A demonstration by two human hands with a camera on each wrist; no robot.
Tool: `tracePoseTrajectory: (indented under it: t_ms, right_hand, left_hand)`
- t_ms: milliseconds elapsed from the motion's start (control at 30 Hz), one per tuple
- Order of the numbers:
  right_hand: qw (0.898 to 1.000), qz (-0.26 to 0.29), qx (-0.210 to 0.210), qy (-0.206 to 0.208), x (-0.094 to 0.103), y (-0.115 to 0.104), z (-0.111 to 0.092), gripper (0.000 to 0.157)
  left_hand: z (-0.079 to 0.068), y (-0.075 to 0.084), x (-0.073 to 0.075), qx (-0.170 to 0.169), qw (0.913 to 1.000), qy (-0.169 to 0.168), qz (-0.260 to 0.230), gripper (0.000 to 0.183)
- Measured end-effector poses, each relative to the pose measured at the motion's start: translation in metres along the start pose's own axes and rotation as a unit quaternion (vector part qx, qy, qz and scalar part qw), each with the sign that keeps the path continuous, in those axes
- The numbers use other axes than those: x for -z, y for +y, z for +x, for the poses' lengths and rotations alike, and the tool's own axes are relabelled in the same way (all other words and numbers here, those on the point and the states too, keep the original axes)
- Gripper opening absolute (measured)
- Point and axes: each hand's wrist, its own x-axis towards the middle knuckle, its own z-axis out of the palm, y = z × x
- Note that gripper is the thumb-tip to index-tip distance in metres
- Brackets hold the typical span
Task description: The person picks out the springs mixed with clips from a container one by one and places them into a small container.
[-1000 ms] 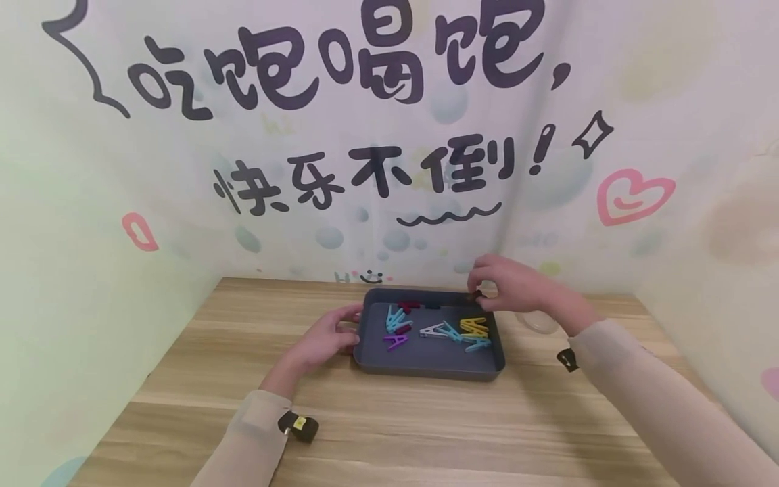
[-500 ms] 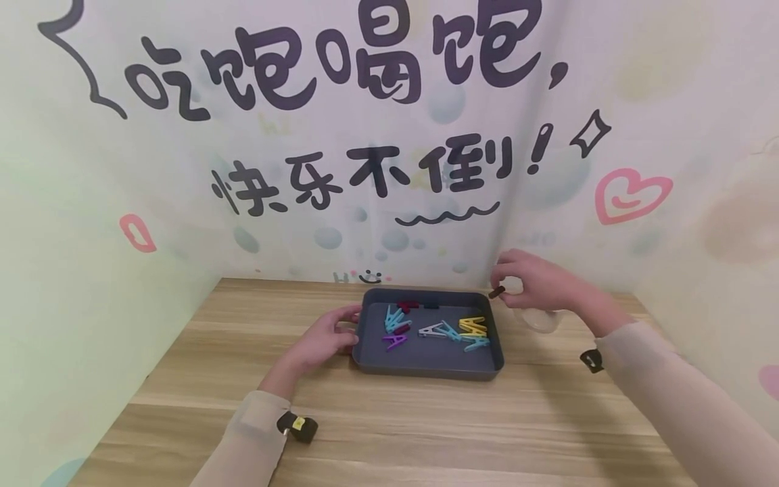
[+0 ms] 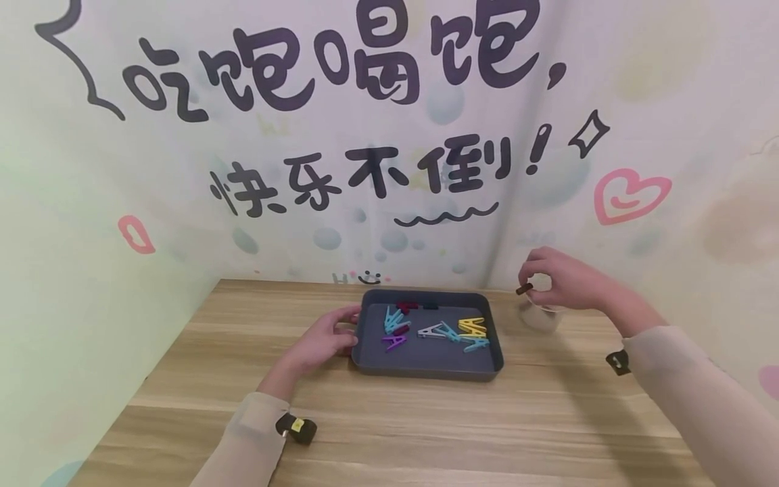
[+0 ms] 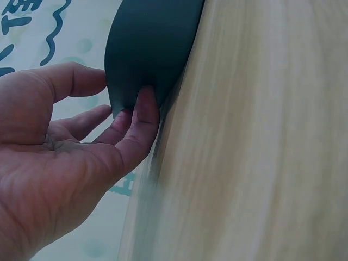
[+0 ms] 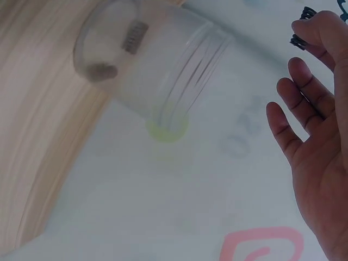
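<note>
In the head view my right hand (image 3: 566, 279) pinches a small dark hair claw clip (image 3: 524, 289) between thumb and fingertips, just above a clear jar (image 3: 538, 320). Toothed edges of the claw clip (image 5: 298, 42) show in the right wrist view. Inside the jar (image 5: 176, 46) lie small dark pieces, one of them ridged. My left hand (image 3: 321, 340) rests against the left end of a dark grey tray (image 3: 426, 373). Its relaxed fingers (image 4: 145, 117) touch the tray's outer wall in the left wrist view.
Inside the tray are a white clothespin (image 3: 432, 331), a purple clothespin (image 3: 395, 341), yellow clothespins (image 3: 472, 327) and several light blue ones. Small dark red clips (image 3: 408, 306) and a black clip (image 3: 431, 306) lie there too. Behind the wooden table (image 3: 377, 426) stands a printed wall.
My right hand has carried the dark claw clip from the tray's back right corner rightward to above the jar. The left hand and the tray have stayed put.
</note>
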Motion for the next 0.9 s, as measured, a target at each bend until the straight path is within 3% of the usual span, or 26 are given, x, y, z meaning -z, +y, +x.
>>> tracePoseTrajectory:
  t_ms: [233,500,900]
  right_hand:
    - [1.000,-0.009,-0.010,0.009,0.002,0.016,-0.012,0.023]
    - [0.999,-0.022,0.028,0.041,-0.001,0.037,-0.025,0.030]
    - [0.999,-0.009,-0.030,0.005,-0.007,0.057,-0.035,0.029]
  left_hand:
    - [-0.001,0.001,0.000,0.002,1.0000,0.001,-0.001,0.068]
    - [-0.001,0.001,-0.001,-0.004,1.0000,0.000,-0.004,0.068]
    - [-0.001,0.000,0.000,0.001,1.0000,0.000,-0.003,0.068]
